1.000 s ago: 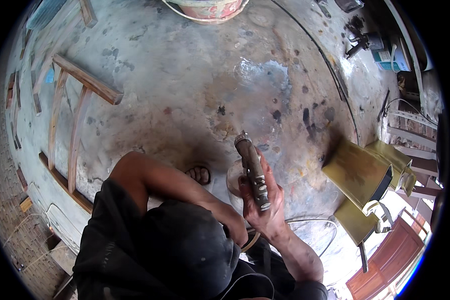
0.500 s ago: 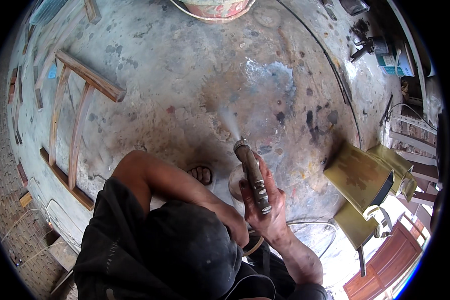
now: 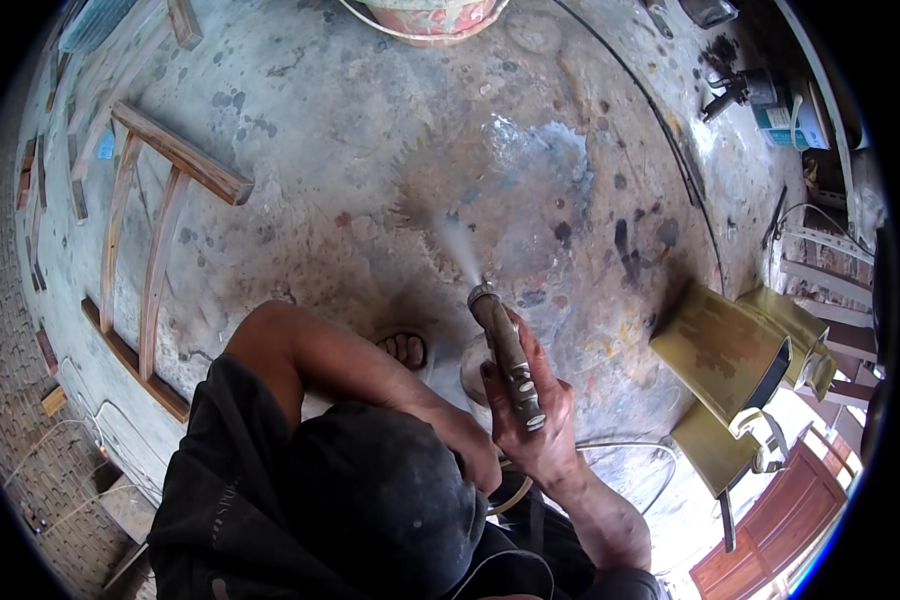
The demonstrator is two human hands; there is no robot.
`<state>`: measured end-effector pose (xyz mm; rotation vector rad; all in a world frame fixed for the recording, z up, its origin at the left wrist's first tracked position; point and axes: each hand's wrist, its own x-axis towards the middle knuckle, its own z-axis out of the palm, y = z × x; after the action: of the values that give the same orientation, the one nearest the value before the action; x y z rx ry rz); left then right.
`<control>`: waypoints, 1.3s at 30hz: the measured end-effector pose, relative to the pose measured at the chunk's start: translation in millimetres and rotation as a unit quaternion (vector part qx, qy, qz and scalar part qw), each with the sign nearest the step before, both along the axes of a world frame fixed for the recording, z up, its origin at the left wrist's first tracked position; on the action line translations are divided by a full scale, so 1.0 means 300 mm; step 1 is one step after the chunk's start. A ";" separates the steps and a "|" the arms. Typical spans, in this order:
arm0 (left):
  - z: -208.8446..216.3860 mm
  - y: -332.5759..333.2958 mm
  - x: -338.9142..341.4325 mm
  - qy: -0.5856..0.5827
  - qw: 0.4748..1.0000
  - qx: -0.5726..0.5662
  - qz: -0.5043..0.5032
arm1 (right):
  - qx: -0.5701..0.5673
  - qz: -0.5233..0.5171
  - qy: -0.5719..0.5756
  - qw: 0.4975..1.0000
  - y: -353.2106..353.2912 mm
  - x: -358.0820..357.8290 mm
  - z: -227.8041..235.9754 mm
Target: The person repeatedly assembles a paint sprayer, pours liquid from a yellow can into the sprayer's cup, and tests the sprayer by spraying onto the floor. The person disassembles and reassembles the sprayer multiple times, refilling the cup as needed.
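Head view, looking down over a stained concrete floor [image 3: 320, 250].

Right hand [image 3: 535, 425]: wrapped around a grey metal spray gun [image 3: 508, 350], thumb on its left side, fingers along its right. Grip underneath and any trigger hidden by hand and gun body. Spray gun sits near the middle of the view, above the floor, nozzle pointing away from the person. A pale mist [image 3: 458, 248] fans out of the nozzle; its far edge blurs into the floor, so where it ends cannot be read.

Pale rounded vessel [image 3: 474, 375] just left of the gun, partly covered by gun and hand; whether it is joined to the gun cannot be told.

Left hand [image 3: 478, 462]: forearm crosses toward the right wrist. Fingers out of sight; cannot tell whether they are spread, curled or holding anything. Beige hose [image 3: 511, 497] emerges just beside it, both ends lost from sight.

Dark rounded cloth-covered mass [image 3: 380, 500] blocks the lower middle; knee or cap, undetermined. Bare toes [image 3: 402, 348] show beyond the left forearm, remainder of foot hidden.

Bucket [image 3: 435, 20] cut off by the top edge. Olive-gold box-shaped pieces [image 3: 720, 350] at right, overlapping, count unclear. Wooden frame [image 3: 183, 152] at left. Red-brown wooden panel [image 3: 770, 530] cropped by the dark fisheye rim.
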<state>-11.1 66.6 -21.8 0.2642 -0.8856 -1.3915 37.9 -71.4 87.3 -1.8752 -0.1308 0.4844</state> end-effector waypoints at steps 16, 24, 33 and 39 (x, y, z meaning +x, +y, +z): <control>-0.018 -0.036 -0.021 0.010 1.000 -0.008 -0.022 | -0.029 -0.016 0.014 0.999 -0.026 -0.007 0.005; -0.017 -0.048 0.023 -0.090 0.991 -0.095 0.034 | -0.029 -0.006 0.022 0.999 -0.033 -0.023 0.010; -0.035 -0.061 0.005 -0.116 0.992 -0.049 -0.010 | -0.015 -0.016 0.027 0.999 -0.062 -0.020 0.051; -0.035 -0.061 0.003 -0.122 0.992 -0.031 -0.027 | 0.003 -0.018 0.031 0.999 -0.068 -0.044 0.028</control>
<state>-10.1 48.2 -32.2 0.3699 -1.1433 -1.3973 24.7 -91.9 95.8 -1.8515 -0.0567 0.5159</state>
